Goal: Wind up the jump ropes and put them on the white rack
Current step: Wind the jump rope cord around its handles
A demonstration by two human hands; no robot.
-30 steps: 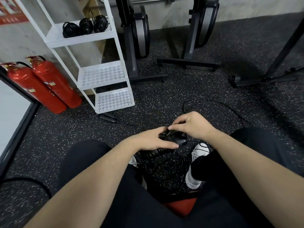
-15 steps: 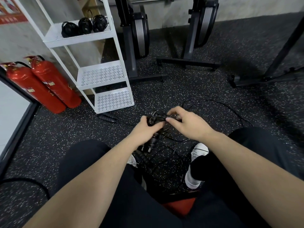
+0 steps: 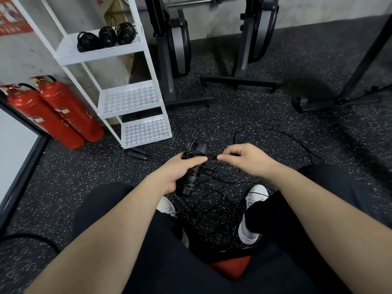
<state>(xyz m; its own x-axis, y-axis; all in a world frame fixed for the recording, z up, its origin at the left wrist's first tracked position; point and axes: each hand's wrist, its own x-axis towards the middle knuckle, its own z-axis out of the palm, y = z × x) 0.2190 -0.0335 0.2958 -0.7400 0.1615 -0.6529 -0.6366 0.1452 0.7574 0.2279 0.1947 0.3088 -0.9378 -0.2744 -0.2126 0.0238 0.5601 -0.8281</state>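
Observation:
My left hand [image 3: 182, 172] grips the black handles of a jump rope [image 3: 194, 166], held upright with several turns of thin black cord around them. My right hand [image 3: 244, 158] pinches the cord just right of the handles, pulling it taut. Loose black cord [image 3: 275, 132] trails over the floor to the right and between my feet. Another rope's handles [image 3: 137, 154] lie on the floor by the foot of the white rack [image 3: 131, 98]. Three wound ropes [image 3: 106, 37] sit on the rack's top shelf.
Two red fire extinguishers [image 3: 57, 111] lean left of the rack. Black exercise machine frames [image 3: 239, 79] stand behind, and another frame [image 3: 339, 100] at the right. A further handle [image 3: 184, 205] lies between my white shoes. I sit on something red [image 3: 229, 267].
My hands have lifted the rope handles from low near my knees and turned them upright. My right hand has moved to the right, drawing the cord across the handles.

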